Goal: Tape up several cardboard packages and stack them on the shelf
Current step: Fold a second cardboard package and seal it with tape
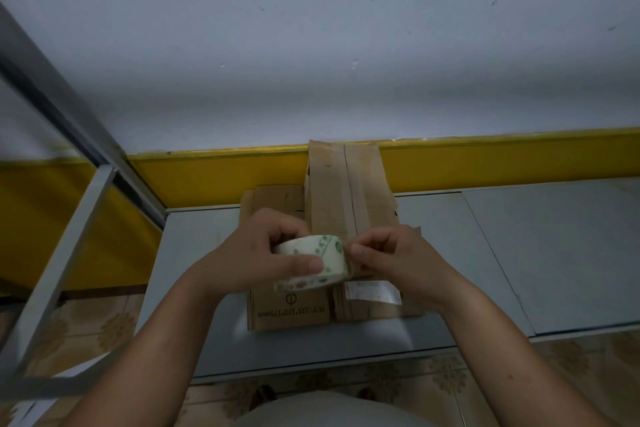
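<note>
A white tape roll (311,262) with green print is gripped in my left hand (249,263), thumb across its side. My right hand (388,256) pinches the tape's loose end at the roll's right edge. Both hands hover above a tall cardboard box (346,191) with a tape strip running down its top seam. Beside it lies a lower cardboard box (287,312) with black printed lettering on its near face. A third box (374,302) carrying a white label sits under my right wrist, partly hidden.
The boxes stand on a grey shelf board (485,253) against a white wall with a yellow band (214,177). A grey metal shelf frame (69,204) rises at the left. Patterned floor tiles (104,326) show below.
</note>
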The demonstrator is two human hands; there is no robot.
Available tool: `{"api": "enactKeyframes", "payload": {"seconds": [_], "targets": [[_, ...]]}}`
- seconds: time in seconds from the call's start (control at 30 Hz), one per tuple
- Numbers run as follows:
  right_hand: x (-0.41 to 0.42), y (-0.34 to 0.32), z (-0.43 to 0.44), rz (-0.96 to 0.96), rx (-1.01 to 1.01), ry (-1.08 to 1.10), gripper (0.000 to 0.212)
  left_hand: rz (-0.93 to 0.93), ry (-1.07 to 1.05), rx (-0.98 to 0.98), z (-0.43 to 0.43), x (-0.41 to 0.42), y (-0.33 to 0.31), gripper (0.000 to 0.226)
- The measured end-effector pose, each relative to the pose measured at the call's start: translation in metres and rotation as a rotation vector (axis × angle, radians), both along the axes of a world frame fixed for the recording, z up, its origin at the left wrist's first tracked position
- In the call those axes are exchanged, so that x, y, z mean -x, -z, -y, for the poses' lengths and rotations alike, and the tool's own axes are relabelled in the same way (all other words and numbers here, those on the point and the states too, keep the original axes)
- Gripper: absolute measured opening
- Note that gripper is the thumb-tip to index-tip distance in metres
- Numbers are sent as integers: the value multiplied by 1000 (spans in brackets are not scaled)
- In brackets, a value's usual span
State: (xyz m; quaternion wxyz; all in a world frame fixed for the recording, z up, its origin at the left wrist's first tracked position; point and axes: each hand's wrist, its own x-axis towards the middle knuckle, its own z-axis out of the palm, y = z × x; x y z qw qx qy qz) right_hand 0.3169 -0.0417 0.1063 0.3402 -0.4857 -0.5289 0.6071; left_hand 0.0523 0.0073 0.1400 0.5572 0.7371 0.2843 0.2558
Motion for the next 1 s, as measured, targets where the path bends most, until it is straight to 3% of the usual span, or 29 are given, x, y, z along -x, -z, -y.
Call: {"api": "enactKeyframes", "payload": {"seconds": [0.1, 0.27, 0.43, 0.53, 0.63, 0.7, 0.77, 0.9, 1.0], "targets": [[8, 6, 7, -158, 64, 111, 18, 182, -12, 137, 9, 0, 10, 31], [15, 9, 11, -224, 19, 227, 21, 175, -130, 57, 13, -10, 18, 33], [8, 5, 14, 73, -158, 236, 16, 68, -144, -41, 9, -9, 22, 19], [-5, 1, 13, 177, -220, 301, 14, -114, -167, -154, 4, -7, 22, 33], [-21, -2, 13, 345, -266, 310, 13, -522, -216, -337, -1, -2, 26, 60], [-24, -2, 13, 380, -282, 299, 11, -678, -295, -426, 1, -3, 30, 69], [-25, -1, 11, 388, -297, 330, 11, -616, -267, -367, 1, -2, 30, 70], [-32, 6, 8, 343, -269, 397, 17, -193, -129, 11, -5, 12, 33, 56], [-36, 10, 3, 356, -244, 391, 16, -60, -194, 32, -4, 13, 42, 68]]}}
